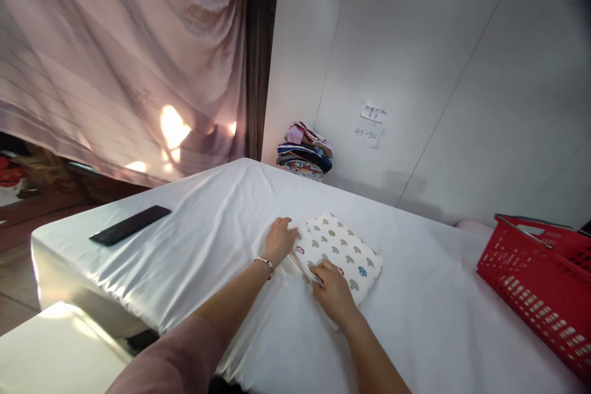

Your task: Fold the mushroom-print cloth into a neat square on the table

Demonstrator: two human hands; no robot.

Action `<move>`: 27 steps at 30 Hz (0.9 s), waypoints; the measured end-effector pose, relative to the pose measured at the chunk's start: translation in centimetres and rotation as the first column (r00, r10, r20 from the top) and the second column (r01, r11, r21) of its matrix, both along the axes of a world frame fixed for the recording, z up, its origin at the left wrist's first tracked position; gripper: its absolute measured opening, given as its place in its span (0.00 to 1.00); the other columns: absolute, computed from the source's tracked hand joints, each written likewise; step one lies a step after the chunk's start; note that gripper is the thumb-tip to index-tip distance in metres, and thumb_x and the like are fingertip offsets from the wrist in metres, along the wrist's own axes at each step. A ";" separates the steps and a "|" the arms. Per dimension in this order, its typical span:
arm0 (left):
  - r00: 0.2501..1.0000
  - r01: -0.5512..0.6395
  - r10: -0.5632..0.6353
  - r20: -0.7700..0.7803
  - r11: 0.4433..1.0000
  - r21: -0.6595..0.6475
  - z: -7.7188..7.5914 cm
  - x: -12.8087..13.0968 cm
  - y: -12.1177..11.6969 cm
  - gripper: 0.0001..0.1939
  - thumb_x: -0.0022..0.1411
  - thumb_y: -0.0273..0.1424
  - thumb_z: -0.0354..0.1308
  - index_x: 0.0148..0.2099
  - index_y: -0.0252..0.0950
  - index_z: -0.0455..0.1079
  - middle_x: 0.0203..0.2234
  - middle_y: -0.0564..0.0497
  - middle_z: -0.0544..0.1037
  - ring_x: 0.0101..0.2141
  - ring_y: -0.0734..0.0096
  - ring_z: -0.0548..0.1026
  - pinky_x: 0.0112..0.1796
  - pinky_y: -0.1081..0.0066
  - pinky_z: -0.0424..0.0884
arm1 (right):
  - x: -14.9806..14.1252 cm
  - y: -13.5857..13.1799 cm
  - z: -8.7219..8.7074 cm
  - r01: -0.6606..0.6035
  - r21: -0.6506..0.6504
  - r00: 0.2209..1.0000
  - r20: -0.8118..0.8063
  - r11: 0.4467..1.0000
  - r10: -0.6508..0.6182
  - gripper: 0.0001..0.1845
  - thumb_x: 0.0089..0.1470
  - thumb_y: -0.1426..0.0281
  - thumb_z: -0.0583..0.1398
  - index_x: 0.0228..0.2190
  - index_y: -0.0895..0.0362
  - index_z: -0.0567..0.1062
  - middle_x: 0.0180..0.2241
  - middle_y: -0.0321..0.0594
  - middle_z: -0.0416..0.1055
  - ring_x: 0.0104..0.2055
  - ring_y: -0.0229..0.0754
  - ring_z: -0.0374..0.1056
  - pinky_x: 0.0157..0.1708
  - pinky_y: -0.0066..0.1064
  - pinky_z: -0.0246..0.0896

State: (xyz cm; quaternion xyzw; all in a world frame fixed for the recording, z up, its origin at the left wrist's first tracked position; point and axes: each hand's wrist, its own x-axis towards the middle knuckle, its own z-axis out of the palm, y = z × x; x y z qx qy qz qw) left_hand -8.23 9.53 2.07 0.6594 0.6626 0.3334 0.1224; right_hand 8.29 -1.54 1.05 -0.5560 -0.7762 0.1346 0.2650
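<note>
A folded white cloth (348, 249) printed with grey mushrooms and a few coloured ones lies on the white-covered table. My left hand (279, 240), with a bracelet at its wrist, is at the cloth's left corner, its fingers slightly apart and touching or very near the edge. The near edge of the cloth is gripped by my right hand (332, 292), thumb and fingers closed over its layers. The undersides of both hands are hidden.
A black phone-like slab (132, 225) lies on the table (203, 246) at left. At the back, a stack of folded fabrics (305, 151) stands against the grey wall (415, 61). A red plastic basket (535, 271) is at right. Pink curtains (120, 43) hang at left.
</note>
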 end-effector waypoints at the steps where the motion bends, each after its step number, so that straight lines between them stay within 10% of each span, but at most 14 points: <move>1: 0.997 0.047 -0.045 -0.069 0.998 0.036 0.5 0.3 0.3 0.13 0.59 0.33 0.52 0.46 0.37 0.67 0.45 0.47 0.71 0.46 0.65 0.67 0.45 0.70 0.60 | 0.0 0.0 0.0 0.004 -0.002 1.000 0.005 1.000 -0.004 0.18 0.46 0.78 0.52 0.37 0.52 0.74 0.36 0.37 0.66 0.42 0.40 0.62 0.41 0.26 0.55; 9: 0.944 0.164 -0.204 -0.260 0.972 -0.170 1.1 3.5 3.7 0.20 0.58 0.47 0.50 0.42 0.38 0.71 0.42 0.46 0.74 0.46 0.58 0.67 0.46 0.63 0.60 | -0.3 -0.4 0.5 0.008 0.003 1.000 0.011 1.000 -0.008 0.17 0.46 0.79 0.52 0.35 0.51 0.73 0.35 0.36 0.65 0.40 0.39 0.61 0.39 0.26 0.55; 16: 0.957 0.143 -0.207 -0.204 0.947 -0.289 0.9 4.3 5.5 0.14 0.52 0.37 0.58 0.41 0.37 0.69 0.38 0.45 0.76 0.40 0.59 0.73 0.38 0.67 0.64 | -0.3 -0.3 0.3 0.010 -0.019 1.000 -0.013 1.000 -0.010 0.18 0.46 0.79 0.52 0.37 0.51 0.72 0.35 0.37 0.64 0.39 0.40 0.61 0.39 0.27 0.56; 27: 0.974 0.149 -0.179 -0.140 0.968 -0.201 -1.3 4.3 6.7 0.08 0.58 0.32 0.51 0.41 0.39 0.64 0.40 0.47 0.74 0.40 0.63 0.72 0.38 0.69 0.63 | -0.3 -0.2 0.9 -0.005 -0.094 0.999 -0.042 0.996 0.001 0.11 0.51 0.73 0.54 0.37 0.52 0.71 0.37 0.37 0.64 0.41 0.40 0.60 0.41 0.29 0.56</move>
